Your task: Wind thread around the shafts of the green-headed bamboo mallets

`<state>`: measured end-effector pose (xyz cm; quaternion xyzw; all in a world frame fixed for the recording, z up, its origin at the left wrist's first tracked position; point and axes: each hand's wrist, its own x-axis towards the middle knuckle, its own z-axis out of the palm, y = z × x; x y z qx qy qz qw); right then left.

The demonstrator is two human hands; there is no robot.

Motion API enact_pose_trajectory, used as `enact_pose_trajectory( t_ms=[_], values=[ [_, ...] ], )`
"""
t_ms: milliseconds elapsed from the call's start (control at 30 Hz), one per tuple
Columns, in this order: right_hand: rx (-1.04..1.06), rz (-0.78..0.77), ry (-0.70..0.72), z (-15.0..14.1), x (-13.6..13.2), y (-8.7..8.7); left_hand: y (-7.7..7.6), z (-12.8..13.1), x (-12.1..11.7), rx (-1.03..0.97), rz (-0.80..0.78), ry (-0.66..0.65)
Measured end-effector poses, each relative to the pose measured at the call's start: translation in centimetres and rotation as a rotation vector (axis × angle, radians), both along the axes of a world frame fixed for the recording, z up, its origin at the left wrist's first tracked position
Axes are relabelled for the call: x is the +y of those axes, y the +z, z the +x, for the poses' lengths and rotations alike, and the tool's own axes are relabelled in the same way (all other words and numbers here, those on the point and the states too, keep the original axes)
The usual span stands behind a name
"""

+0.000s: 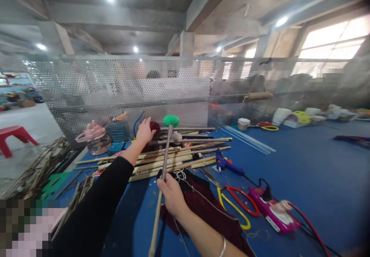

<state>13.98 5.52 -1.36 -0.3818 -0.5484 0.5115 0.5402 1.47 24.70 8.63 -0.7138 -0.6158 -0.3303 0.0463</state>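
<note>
Right hand (173, 196) closed around a grey-and-tan stick (165, 155), held tilted above the blue tabletop (289, 164), its green tufted head (171, 120) toward the far edge. Left hand (144, 131) extended toward that edge, at a dark red ball (155, 128) (grasp or mere touch: cannot tell). Loose sticks (185, 158) lie nearby; scissors (222, 187) and blue glue gun (221, 161) farther right.

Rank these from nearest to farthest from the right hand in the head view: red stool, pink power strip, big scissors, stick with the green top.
1. Stick: held in the right hand.
2. Big scissors: just right of it.
3. Pink power strip: right, past the scissors.
4. Red stool: far left, beyond the table.
</note>
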Motion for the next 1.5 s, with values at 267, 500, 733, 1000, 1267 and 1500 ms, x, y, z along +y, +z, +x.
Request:
enact_pose_trajectory(
  t_ms=[267, 500, 733, 1000, 1267, 1500],
  values=[
    [0.044, 0.016, 0.114, 0.4, 0.5, 1.7, -4.1, 0.3, -21.1, -0.705, -0.576, -0.23],
    [0.09, -0.039, 0.27, 1.3, 0.1, 2.7, -7.1, 1.6, -24.6, -0.874, -0.49, -0.349],
    [0.123, -0.136, 0.532, 2.5, -0.1, 3.5, -6.3, 1.7, -25.9, -1.185, -0.617, -0.449],
    [0.023, -0.166, 0.455, 1.6, -0.8, 4.0, -7.4, 0.8, -25.7, -1.022, -0.488, -0.41],
    [0.052, -0.201, 0.433, 1.5, -0.8, 3.5, -6.6, 1.1, -25.7, -1.304, -0.58, -0.378],
    [0.038, -0.227, 0.45, 1.3, -0.9, 3.5, -7.5, 1.1, -25.7, -1.236, -0.635, -0.438]
  ],
)
